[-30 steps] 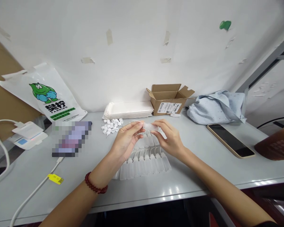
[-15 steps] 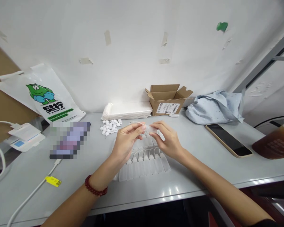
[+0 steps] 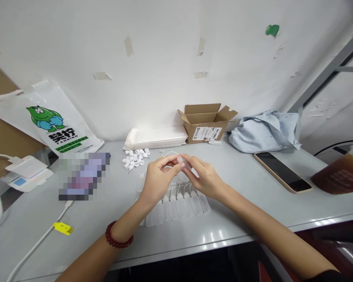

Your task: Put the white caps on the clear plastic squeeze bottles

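Between my two hands is a small translucent plastic squeeze bottle [image 3: 180, 159], mostly covered by fingers, with a thin bent white tube arching left from it. My left hand [image 3: 159, 178] is closed, thumb and fingers pinching at the neck end. Wrapped round the bottle's body from the right is my right hand [image 3: 206, 178], also closed. Below them, several like bottles [image 3: 181, 207] lie side by side on the table, bent tubes at their tops. More bottles behind are partly hidden by my hands. A pile of small white caps [image 3: 134, 159] lies to the left.
At the back stand a stack of white flat packs [image 3: 155, 137], an open cardboard box [image 3: 204, 127] and a light blue cloth bag [image 3: 264, 131]. A phone [image 3: 282, 172] and brown drink cup [image 3: 338, 176] are right. Left are a plastic bag [image 3: 50, 121], blurred screen [image 3: 86, 176] and cable [image 3: 37, 250].
My hands have come closer together around the bottle, the right fingers now meeting the left. The bent tube shows more clearly above the left hand. The view has shifted slightly.
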A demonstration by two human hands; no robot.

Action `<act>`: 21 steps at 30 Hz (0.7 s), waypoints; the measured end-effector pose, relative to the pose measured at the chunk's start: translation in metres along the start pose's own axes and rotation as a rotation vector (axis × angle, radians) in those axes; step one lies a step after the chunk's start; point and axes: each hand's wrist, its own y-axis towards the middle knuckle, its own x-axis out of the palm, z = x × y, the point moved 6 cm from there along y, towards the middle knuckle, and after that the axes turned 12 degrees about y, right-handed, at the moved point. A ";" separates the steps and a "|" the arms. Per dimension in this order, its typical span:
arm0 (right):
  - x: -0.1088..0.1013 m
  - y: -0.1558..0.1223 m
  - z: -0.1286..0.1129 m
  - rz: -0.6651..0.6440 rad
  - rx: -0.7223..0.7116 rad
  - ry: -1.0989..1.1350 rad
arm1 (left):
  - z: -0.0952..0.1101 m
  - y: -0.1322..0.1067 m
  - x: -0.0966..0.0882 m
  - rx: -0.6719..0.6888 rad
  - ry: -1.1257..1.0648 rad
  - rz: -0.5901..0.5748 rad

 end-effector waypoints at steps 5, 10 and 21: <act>-0.005 0.006 0.016 -0.015 0.433 0.581 | 0.007 -0.003 0.001 0.171 0.156 0.019; -0.001 0.004 0.022 -0.120 0.686 1.110 | 0.027 -0.015 0.002 0.629 0.536 0.204; -0.011 0.000 0.030 -0.333 0.800 1.235 | 0.031 -0.026 0.017 0.914 0.696 0.096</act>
